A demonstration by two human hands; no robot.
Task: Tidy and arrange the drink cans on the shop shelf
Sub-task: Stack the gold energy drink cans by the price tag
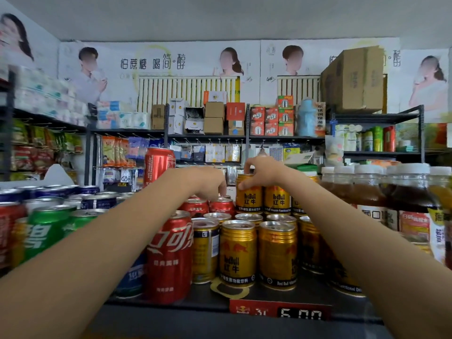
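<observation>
We see the dark shelf (244, 296) packed w/ cans up to its front edge, its red RedBull tag (280, 311) reading 5.00. Our right hand (263, 171) grips the top of a raised gold RedBull can (248, 198) in the back row. Left hand (210, 183) curls onto a red can (221, 206) top behind the big Coca-Cola can (168, 258); can't tell if it holds

Gold cans (238, 253) carry red bull emblems and black base bands. Red cola can (168, 258) shows white script. Green cans (46, 231) bear white lettering. Shelf (256, 293) black.
</observation>
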